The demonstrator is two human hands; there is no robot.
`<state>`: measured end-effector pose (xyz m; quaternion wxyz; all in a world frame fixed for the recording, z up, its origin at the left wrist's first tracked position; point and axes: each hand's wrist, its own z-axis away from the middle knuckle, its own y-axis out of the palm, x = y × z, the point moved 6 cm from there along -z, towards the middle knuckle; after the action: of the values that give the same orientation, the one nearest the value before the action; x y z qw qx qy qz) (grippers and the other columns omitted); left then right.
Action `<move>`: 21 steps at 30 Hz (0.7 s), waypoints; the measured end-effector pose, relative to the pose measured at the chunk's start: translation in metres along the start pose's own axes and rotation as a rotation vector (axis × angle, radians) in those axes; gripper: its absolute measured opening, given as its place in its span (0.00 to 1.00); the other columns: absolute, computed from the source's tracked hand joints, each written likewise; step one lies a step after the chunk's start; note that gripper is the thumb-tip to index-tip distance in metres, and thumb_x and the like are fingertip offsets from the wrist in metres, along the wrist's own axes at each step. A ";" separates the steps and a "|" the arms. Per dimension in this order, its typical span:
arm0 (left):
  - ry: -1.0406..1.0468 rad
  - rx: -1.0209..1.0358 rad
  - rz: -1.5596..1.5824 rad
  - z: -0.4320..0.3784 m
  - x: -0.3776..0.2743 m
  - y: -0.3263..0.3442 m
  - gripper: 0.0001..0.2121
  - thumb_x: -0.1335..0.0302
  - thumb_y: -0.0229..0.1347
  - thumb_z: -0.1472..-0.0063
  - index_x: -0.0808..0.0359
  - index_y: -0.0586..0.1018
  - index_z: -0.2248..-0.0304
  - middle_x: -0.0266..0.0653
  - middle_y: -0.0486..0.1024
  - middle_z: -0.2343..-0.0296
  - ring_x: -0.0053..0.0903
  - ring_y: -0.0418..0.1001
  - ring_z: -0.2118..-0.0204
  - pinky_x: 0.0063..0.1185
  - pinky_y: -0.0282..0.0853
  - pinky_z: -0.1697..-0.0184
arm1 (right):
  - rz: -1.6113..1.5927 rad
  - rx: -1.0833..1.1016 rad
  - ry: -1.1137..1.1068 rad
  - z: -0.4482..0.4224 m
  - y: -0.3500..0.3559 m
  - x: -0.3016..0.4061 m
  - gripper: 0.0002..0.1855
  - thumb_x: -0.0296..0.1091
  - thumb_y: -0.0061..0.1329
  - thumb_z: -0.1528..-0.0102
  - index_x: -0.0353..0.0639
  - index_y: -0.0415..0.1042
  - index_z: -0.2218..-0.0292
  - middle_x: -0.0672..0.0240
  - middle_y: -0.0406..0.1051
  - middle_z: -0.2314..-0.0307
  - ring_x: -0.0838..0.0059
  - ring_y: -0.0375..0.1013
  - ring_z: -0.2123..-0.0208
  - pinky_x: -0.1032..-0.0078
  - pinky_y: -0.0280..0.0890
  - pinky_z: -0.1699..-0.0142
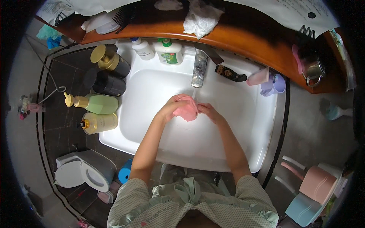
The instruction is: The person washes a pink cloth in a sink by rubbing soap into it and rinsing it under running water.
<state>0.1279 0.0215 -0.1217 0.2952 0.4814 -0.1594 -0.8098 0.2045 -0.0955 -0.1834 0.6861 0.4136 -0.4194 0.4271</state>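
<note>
A wet-looking pink cloth [186, 109] is bunched between my hands, over the basin of a white sink [148, 94]. My left hand [172, 107] is closed on its left side, the thumb lying across the top. At the cloth's right edge, the fingers of my right hand [208, 110] pinch it. A thin stream of water runs down from the metal faucet [199, 69] onto or just behind the cloth. The fingertips under the cloth are hidden.
Several pump bottles, among them a green one [101, 104], line the sink's left rim. A white soap bottle [168, 52] stands behind the basin. A black tube [229, 73], a pink tube [258, 77] and a purple cup [273, 85] sit at the back right, below a wooden shelf [159, 28].
</note>
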 end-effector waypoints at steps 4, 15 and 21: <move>-0.037 -0.114 -0.004 -0.001 0.003 -0.006 0.10 0.70 0.49 0.45 0.66 0.70 0.64 0.35 0.72 0.69 0.20 0.70 0.66 0.16 0.66 0.63 | -0.116 -0.259 -0.015 -0.002 -0.015 0.004 0.12 0.40 0.38 0.47 0.40 0.65 0.70 0.76 0.65 0.76 0.83 0.62 0.71 0.82 0.59 0.64; -0.101 -0.420 -0.341 -0.019 0.032 -0.029 0.15 0.60 0.48 0.46 0.66 0.71 0.71 0.32 0.71 0.77 0.16 0.67 0.78 0.15 0.63 0.77 | 0.126 -0.662 -0.195 -0.011 -0.014 0.017 0.11 0.36 0.42 0.49 0.37 0.63 0.76 0.69 0.65 0.82 0.82 0.64 0.77 0.82 0.60 0.71; -0.019 -0.406 -0.043 -0.026 0.041 -0.029 0.12 0.63 0.47 0.45 0.65 0.71 0.72 0.34 0.71 0.78 0.18 0.68 0.79 0.16 0.64 0.77 | 0.290 -0.733 -0.062 -0.008 0.007 0.025 0.11 0.37 0.46 0.53 0.38 0.64 0.76 0.67 0.66 0.83 0.79 0.64 0.79 0.80 0.59 0.73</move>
<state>0.1259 0.0186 -0.1780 0.3676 0.4077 0.0146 -0.8357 0.2067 -0.0802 -0.1610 0.7077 0.0905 -0.6187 0.3289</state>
